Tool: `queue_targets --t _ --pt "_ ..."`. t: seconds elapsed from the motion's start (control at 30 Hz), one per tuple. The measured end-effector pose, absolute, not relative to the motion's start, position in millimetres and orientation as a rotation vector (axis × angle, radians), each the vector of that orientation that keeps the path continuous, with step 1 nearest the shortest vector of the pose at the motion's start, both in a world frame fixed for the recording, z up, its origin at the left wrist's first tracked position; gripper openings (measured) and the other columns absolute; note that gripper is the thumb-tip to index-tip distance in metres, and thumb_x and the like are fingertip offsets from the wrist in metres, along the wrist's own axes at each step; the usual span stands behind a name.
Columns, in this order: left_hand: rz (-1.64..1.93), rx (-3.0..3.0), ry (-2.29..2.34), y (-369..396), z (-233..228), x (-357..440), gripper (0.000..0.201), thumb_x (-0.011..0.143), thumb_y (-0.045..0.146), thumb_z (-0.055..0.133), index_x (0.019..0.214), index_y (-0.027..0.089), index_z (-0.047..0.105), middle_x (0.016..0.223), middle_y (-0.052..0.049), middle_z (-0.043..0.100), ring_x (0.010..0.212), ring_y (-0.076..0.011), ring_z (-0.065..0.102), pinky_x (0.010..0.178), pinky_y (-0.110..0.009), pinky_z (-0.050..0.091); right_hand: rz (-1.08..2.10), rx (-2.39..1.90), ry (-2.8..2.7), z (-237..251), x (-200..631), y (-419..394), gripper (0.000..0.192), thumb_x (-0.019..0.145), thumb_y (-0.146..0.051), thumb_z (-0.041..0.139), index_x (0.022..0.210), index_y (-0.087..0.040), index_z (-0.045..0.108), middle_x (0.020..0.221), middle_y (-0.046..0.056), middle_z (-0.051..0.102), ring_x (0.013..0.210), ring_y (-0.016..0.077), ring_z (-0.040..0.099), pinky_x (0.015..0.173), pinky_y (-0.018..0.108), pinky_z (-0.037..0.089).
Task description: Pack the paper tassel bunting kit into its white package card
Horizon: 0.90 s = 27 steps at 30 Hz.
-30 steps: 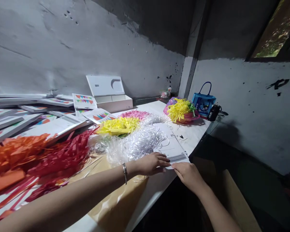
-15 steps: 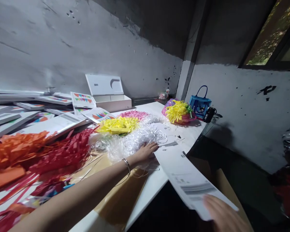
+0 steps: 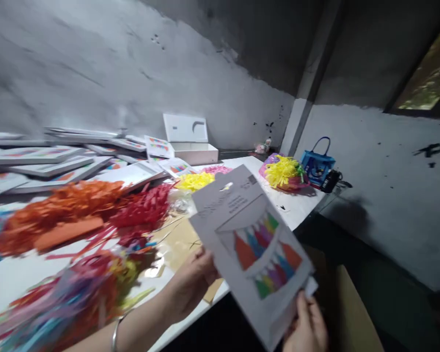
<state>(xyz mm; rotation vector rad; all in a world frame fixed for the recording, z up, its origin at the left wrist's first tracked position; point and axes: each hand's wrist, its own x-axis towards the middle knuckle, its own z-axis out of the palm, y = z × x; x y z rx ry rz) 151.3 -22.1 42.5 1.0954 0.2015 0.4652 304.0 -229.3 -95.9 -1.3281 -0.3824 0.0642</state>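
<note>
Orange shredded paper (image 3: 62,210) on my table (image 3: 11,278), red shreds (image 3: 143,210), open white box (image 3: 190,142), blue bag (image 3: 317,166) by wall.

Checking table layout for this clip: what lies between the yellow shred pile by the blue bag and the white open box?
In the head view, a pink shred pile and bare white table lie between the yellow pile and the box.

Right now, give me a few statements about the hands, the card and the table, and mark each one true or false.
1. Both hands hold the printed card. True: left hand at its left edge, right hand at its lower corner.
2. The card shows black stripes only. False: coloured triangles.
3. The blue bag stands at the table's far end, by the wall. True.
4. The white box is closed. False: its lid stands open.
5. The orange shreds lie in the bag. False: on the table.
</note>
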Motion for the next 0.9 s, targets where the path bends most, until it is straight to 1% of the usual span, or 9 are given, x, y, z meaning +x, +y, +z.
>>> queue_targets --t 0.13,0.27,0.3,0.37,0.47,0.57,0.7,0.83,0.9 --pt "0.733 1.123 0.566 -21 28 91 0.044 0.076 0.044 0.076 0.112 0.019 0.071 0.113 -0.009 0.075 0.113 -0.0310 0.063 0.096 -0.036 0.051 0.244 -1.300 -0.413 -131 268 -194 0.039 0.092 -0.052 0.052 0.115 -0.021 0.059 0.101 0.012 0.074 0.087 0.0280 0.074 0.067 0.039 0.062" --pt "0.680 1.441 0.636 -20 12 30 0.027 0.071 0.039 0.081 0.090 0.020 0.077 0.094 -0.005 0.077 0.098 -0.0290 0.066 0.090 -0.034 0.052 0.232 -1.305 -0.844 -89 256 -177 0.075 0.081 -0.054 0.069 0.141 -0.023 0.037 0.134 0.018 0.059 0.122 0.0319 0.059 0.094 0.049 0.054" --pt "0.614 1.472 0.603 -22 11 18 0.026 0.069 0.039 0.082 0.087 0.020 0.078 0.092 -0.005 0.077 0.094 -0.0287 0.067 0.089 -0.034 0.053 0.311 -1.278 -0.886 -74 247 -170 0.077 0.077 -0.052 0.074 0.140 -0.024 0.039 0.134 0.018 0.060 0.120 0.0313 0.061 0.093 0.047 0.055" --pt "0.531 1.393 0.507 -26 13 1 0.035 0.065 0.042 0.084 0.091 0.019 0.078 0.092 -0.006 0.077 0.091 -0.0297 0.068 0.087 -0.037 0.054 0.595 -1.263 -0.920 -50 223 -154 0.051 0.079 -0.044 0.074 0.121 -0.023 0.054 0.115 0.013 0.072 0.100 0.0273 0.071 0.084 0.040 0.059" --pt "0.574 1.124 0.511 -29 19 -14 0.045 0.067 0.044 0.083 0.103 0.017 0.076 0.098 -0.009 0.078 0.091 -0.0307 0.070 0.086 -0.040 0.054 0.769 -1.226 -0.948 -39 186 -134 0.044 0.081 -0.040 0.073 0.116 -0.021 0.056 0.103 0.011 0.075 0.093 0.0252 0.073 0.082 0.036 0.059" --pt "0.601 0.950 0.607 -31 20 -25 0.033 0.073 0.034 0.081 0.101 0.017 0.077 0.096 -0.009 0.079 0.087 -0.0279 0.072 0.084 -0.038 0.054 0.425 -1.320 -1.024 -45 173 -127 0.065 0.080 -0.037 0.075 0.135 -0.020 0.045 0.111 0.014 0.071 0.096 0.0258 0.071 0.080 0.037 0.060" --pt "0.619 0.802 0.592 -34 11 -38 0.026 0.073 0.031 0.082 0.096 0.018 0.078 0.091 -0.008 0.080 0.084 -0.0256 0.073 0.082 -0.037 0.055 -0.411 -1.292 -1.291 -33 182 -124 0.073 0.080 -0.021 0.075 0.145 -0.028 0.041 0.137 0.017 0.051 0.124 0.0342 0.055 0.098 0.055 0.050" --pt "0.605 0.764 0.545 -33 2 -43 0.027 0.073 0.028 0.081 0.098 0.018 0.079 0.094 -0.009 0.079 0.088 -0.0264 0.073 0.084 -0.036 0.054 -0.650 -1.248 -1.460 -2 185 -115 0.091 0.080 -0.010 0.072 0.153 -0.035 0.024 0.155 0.011 0.028 0.141 0.0375 0.033 0.109 0.065 0.034" --pt "0.551 0.775 0.487 -30 -3 -43 0.029 0.072 0.028 0.080 0.099 0.017 0.079 0.095 -0.009 0.079 0.088 -0.0262 0.072 0.086 -0.037 0.053 -0.597 -1.232 -1.610 8 184 -107 0.084 0.084 -0.009 0.068 0.152 -0.035 0.026 0.153 0.010 0.034 0.141 0.0363 0.033 0.109 0.065 0.033"
